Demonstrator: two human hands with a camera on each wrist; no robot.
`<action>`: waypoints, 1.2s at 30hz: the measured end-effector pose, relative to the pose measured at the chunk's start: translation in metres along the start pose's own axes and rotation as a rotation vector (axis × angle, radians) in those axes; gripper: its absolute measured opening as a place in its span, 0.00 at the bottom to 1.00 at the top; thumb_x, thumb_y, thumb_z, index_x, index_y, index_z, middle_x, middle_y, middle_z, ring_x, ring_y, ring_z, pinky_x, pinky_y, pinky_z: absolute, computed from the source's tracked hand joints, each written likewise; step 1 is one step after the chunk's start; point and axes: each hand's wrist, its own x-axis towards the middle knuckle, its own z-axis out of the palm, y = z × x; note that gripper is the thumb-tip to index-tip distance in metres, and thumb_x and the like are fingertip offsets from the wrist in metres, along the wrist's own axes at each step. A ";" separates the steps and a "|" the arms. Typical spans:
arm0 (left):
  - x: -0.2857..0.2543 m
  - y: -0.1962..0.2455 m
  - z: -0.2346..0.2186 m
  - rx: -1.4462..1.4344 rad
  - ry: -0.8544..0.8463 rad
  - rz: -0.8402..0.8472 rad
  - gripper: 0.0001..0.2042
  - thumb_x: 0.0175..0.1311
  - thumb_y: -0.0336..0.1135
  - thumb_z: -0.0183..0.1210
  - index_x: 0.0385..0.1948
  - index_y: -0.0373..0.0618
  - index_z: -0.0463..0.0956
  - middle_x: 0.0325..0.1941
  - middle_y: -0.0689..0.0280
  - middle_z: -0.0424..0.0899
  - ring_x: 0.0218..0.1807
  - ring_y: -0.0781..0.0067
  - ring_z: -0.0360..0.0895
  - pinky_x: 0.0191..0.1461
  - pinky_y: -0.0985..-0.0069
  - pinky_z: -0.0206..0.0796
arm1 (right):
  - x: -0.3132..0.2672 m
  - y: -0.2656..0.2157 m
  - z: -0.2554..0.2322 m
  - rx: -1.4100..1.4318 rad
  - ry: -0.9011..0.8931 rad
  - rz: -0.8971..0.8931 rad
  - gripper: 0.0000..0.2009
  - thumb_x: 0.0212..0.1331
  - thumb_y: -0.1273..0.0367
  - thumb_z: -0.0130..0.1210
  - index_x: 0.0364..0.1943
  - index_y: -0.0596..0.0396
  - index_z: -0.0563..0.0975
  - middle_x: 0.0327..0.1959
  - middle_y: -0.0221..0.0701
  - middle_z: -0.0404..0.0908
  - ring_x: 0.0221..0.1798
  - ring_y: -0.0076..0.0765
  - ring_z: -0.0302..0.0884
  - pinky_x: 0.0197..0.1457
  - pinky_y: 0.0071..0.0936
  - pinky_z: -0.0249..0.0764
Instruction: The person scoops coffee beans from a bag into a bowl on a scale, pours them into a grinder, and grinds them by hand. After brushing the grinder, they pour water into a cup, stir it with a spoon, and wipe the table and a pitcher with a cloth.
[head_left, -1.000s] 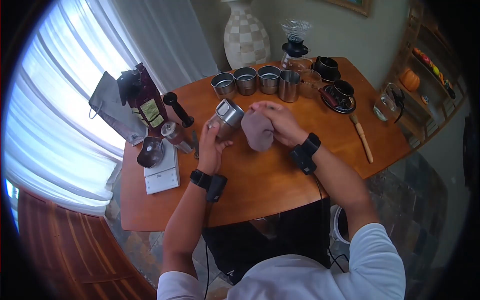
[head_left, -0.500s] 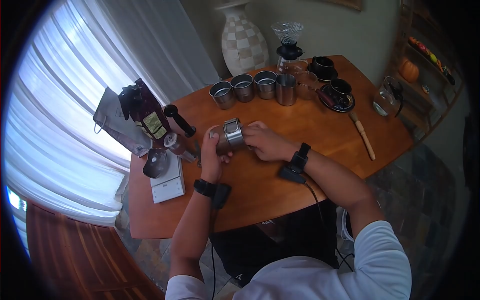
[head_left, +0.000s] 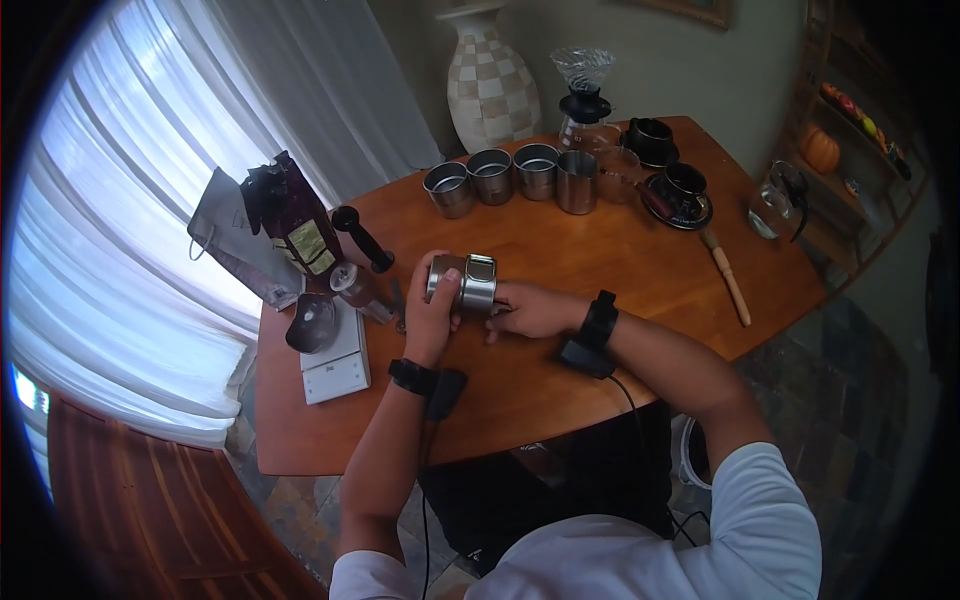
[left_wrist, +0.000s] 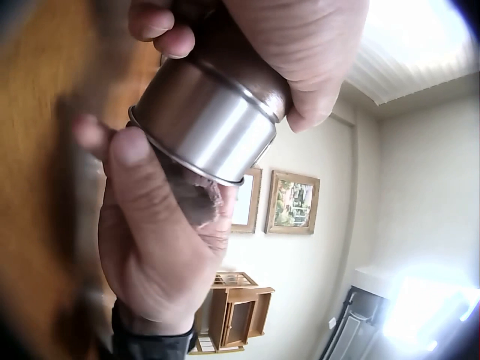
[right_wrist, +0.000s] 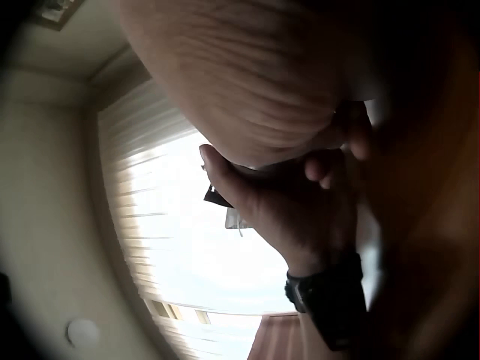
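My left hand (head_left: pixel 432 312) grips a stainless steel cup (head_left: pixel 479 280) with a folding handle, tipped on its side above the table. Its mouth faces my right hand (head_left: pixel 540 310). A greyish cloth (left_wrist: pixel 196 201) is bunched between the right palm and the cup's mouth, as the left wrist view shows. The right thumb (left_wrist: pixel 139 161) lies at the rim, and part of that hand is hidden behind the cup. In the right wrist view the cup and cloth are mostly covered by the hands.
Three similar cups (head_left: pixel 490 178) and a plain steel cup (head_left: pixel 577 185) line the back of the table (head_left: pixel 600 260). On the left stand a white scale (head_left: pixel 335 375), a hand grinder (head_left: pixel 360 290) and a coffee bag (head_left: pixel 300 225). A wooden-handled brush (head_left: pixel 731 285), black cups and a glass jug (head_left: pixel 775 200) are right.
The cloth, earlier hanging beside the cup in my right hand, has gone to the cup's mouth. The cup has come lower and turned sideways, its folding handle now on top.
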 end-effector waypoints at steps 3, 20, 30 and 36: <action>0.000 -0.007 -0.002 0.048 -0.031 0.116 0.20 0.76 0.46 0.54 0.65 0.50 0.70 0.43 0.67 0.80 0.30 0.84 0.73 0.23 0.86 0.63 | -0.004 0.005 -0.014 0.378 -0.002 0.154 0.16 0.69 0.80 0.50 0.59 0.56 0.74 0.51 0.35 0.80 0.52 0.32 0.83 0.57 0.32 0.84; 0.008 -0.004 0.006 -0.361 0.024 -0.147 0.23 0.78 0.59 0.47 0.47 0.46 0.76 0.33 0.68 0.82 0.28 0.77 0.79 0.23 0.80 0.68 | -0.005 -0.045 0.015 -1.317 0.439 -0.561 0.11 0.54 0.73 0.60 0.43 0.55 0.82 0.47 0.35 0.83 0.44 0.44 0.83 0.44 0.38 0.81; 0.009 -0.017 0.002 -0.006 0.022 0.384 0.23 0.76 0.48 0.55 0.64 0.44 0.69 0.49 0.65 0.79 0.44 0.78 0.77 0.41 0.79 0.73 | -0.003 -0.023 0.005 0.622 0.276 0.139 0.08 0.74 0.71 0.48 0.49 0.55 0.77 0.17 0.27 0.75 0.13 0.21 0.70 0.17 0.20 0.66; 0.005 -0.010 0.007 -0.020 -0.048 0.356 0.26 0.75 0.47 0.56 0.69 0.48 0.64 0.50 0.66 0.78 0.47 0.79 0.76 0.42 0.81 0.72 | -0.005 -0.031 0.007 0.399 0.349 0.145 0.07 0.73 0.70 0.50 0.47 0.53 0.78 0.22 0.28 0.79 0.17 0.20 0.73 0.19 0.21 0.68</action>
